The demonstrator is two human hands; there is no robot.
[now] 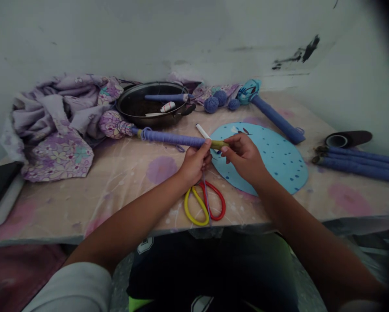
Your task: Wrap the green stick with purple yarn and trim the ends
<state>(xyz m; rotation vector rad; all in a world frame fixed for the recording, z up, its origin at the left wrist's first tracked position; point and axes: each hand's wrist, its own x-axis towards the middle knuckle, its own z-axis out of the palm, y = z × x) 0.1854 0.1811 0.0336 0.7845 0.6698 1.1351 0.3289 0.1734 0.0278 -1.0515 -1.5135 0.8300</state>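
Note:
Between my hands lies a stick [171, 138] wrapped in blue-purple yarn, its bare greenish end showing at the right. A bundle of flowered cloth [114, 125] is bound to its left end. My left hand [196, 162] is closed round the wrapped part, thumb on top, and a strand of yarn [207, 197] hangs below it. My right hand [243, 156] pinches the bare tip. Under the left hand, scissors [196, 208] with one yellow and one red handle lie near the table edge. A blue dotted oval sheet [272, 156] lies beneath the right hand.
A black pan [129, 113] at the back holds a wrapped stick and a small white item. Crumpled cloth [61, 117] lies left, yarn balls [211, 104] behind. Another wrapped stick [277, 119] is back right; several more [360, 164] lie at right beside a dark tube [348, 138].

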